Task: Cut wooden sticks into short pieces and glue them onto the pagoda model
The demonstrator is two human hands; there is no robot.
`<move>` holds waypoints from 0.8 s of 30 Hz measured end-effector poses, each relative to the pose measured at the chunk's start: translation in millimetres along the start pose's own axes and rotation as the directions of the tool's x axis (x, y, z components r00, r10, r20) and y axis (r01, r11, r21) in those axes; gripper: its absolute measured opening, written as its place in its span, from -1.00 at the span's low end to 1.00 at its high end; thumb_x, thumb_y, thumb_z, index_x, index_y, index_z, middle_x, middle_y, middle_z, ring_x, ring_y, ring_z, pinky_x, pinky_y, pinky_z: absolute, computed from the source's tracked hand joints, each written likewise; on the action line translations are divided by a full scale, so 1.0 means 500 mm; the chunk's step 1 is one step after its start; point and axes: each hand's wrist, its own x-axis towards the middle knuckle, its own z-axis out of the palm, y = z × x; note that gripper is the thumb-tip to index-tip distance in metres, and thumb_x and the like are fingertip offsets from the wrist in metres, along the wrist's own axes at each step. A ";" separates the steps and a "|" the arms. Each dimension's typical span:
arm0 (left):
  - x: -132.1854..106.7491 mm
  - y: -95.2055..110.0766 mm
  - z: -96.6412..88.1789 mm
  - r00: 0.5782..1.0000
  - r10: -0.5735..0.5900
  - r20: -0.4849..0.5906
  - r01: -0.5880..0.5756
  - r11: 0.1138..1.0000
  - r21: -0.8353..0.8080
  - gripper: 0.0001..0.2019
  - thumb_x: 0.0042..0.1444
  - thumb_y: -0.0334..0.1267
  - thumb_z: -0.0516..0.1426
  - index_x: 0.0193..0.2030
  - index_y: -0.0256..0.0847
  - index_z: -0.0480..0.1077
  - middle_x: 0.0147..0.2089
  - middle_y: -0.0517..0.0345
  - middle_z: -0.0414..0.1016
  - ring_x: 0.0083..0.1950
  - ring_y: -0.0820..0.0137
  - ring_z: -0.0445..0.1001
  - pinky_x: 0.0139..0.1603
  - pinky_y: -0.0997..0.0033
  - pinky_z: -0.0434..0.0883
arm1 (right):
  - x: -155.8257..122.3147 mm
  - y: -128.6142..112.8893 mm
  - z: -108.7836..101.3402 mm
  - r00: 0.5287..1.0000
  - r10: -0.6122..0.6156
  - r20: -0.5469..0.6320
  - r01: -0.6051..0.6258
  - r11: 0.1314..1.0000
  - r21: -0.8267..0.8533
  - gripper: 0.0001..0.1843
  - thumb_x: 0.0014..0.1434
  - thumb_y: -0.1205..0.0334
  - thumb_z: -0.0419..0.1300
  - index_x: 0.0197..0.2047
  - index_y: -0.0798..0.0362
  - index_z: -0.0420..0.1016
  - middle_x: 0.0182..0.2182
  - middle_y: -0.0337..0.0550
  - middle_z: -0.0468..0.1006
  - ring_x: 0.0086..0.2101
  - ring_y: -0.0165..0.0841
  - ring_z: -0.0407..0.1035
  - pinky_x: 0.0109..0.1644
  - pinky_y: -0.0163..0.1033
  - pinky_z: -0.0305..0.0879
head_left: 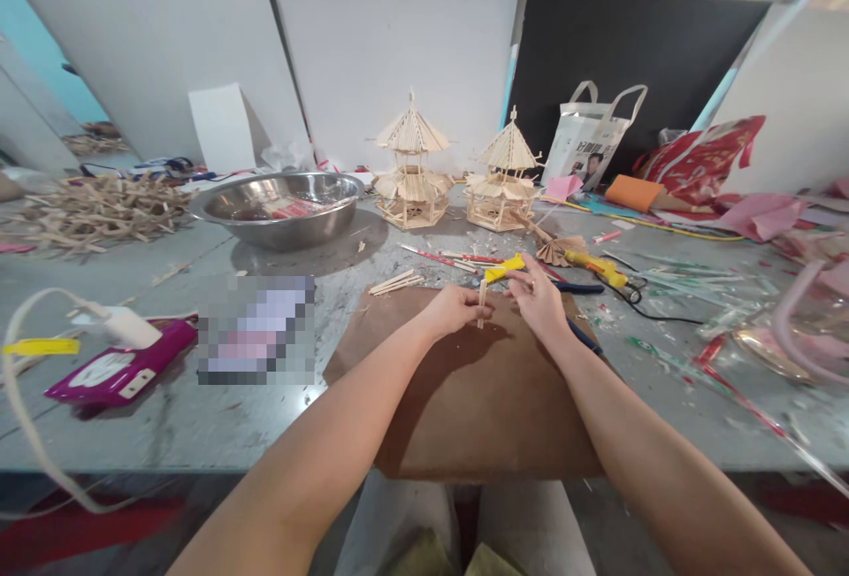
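My left hand (pixel 457 309) pinches a short bundle of pale wooden sticks (pixel 482 303), held upright over a brown board (pixel 457 417). To its right, my right hand (pixel 539 295) has its fingers apart and bent. Just beyond its fingertips is a yellow object (pixel 504 268) whose kind I cannot make out; whether the fingers touch it is unclear. Several loose sticks (pixel 396 282) lie at the board's far left corner. Dark blue tool handles (pixel 580 288) show beside my right wrist. Behind stand two small stick pagodas, one on the left (pixel 412 169) and one on the right (pixel 508 173).
A steel basin (pixel 285 235) stands back left, near a pile of wooden pieces (pixel 99 209). A purple power strip (pixel 126 364) and a blurred-out flat object (pixel 258 328) lie left. On the right are a yellow-handled tool (pixel 597 266), clear strips (pixel 690 280) and a white bag (pixel 587 142).
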 end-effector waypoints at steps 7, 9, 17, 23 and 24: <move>-0.002 0.003 0.003 0.997 0.021 0.080 -0.017 0.999 -0.049 -0.83 -0.19 -0.27 0.13 -0.45 -0.34 0.41 -0.53 0.19 0.41 -0.49 0.51 0.37 -0.39 0.50 0.35 | -0.018 -0.032 0.018 0.962 -0.100 0.256 0.067 0.989 0.135 -0.73 -0.08 0.12 0.11 -0.33 0.11 0.44 -0.38 -0.14 0.50 -0.35 -0.35 0.37 -0.24 -0.25 0.28; 0.001 -0.001 0.005 0.995 0.027 0.093 -0.023 0.999 -0.044 -0.84 -0.19 -0.27 0.12 -0.47 -0.35 0.40 -0.52 0.19 0.41 -0.48 0.51 0.37 -0.39 0.50 0.35 | -0.022 -0.036 0.022 0.947 -0.031 0.320 -0.036 0.979 0.201 -0.70 -0.12 0.11 0.15 -0.33 0.13 0.43 -0.46 -0.17 0.49 -0.45 -0.38 0.37 -0.34 -0.27 0.30; -0.005 0.004 0.007 0.993 0.016 0.116 -0.002 0.993 -0.118 -0.84 -0.22 -0.30 0.14 -0.45 -0.36 0.37 -0.50 0.20 0.40 -0.48 0.53 0.36 -0.38 0.50 0.36 | -0.017 -0.022 0.020 0.947 0.032 0.321 -0.117 0.962 0.247 -0.68 -0.18 0.09 0.20 -0.40 0.18 0.42 -0.53 -0.19 0.45 -0.51 -0.42 0.32 -0.39 -0.29 0.27; -0.009 0.003 0.007 0.988 0.026 0.154 0.001 0.985 -0.172 -0.78 -0.15 -0.24 0.11 -0.34 -0.33 0.39 -0.41 0.14 0.45 -0.42 0.49 0.40 -0.31 0.46 0.35 | -0.014 -0.025 0.016 0.953 0.041 0.300 -0.117 0.964 0.239 -0.69 -0.20 0.08 0.20 -0.44 0.17 0.42 -0.54 -0.19 0.46 -0.51 -0.41 0.32 -0.39 -0.29 0.25; -0.008 0.001 0.008 0.988 0.030 0.148 -0.006 0.987 -0.162 -0.77 -0.14 -0.23 0.09 -0.34 -0.33 0.39 -0.41 0.13 0.45 -0.42 0.48 0.40 -0.32 0.46 0.35 | -0.014 -0.025 0.016 0.953 0.038 0.299 -0.112 0.965 0.235 -0.69 -0.20 0.07 0.20 -0.44 0.16 0.42 -0.54 -0.19 0.46 -0.51 -0.41 0.32 -0.39 -0.29 0.25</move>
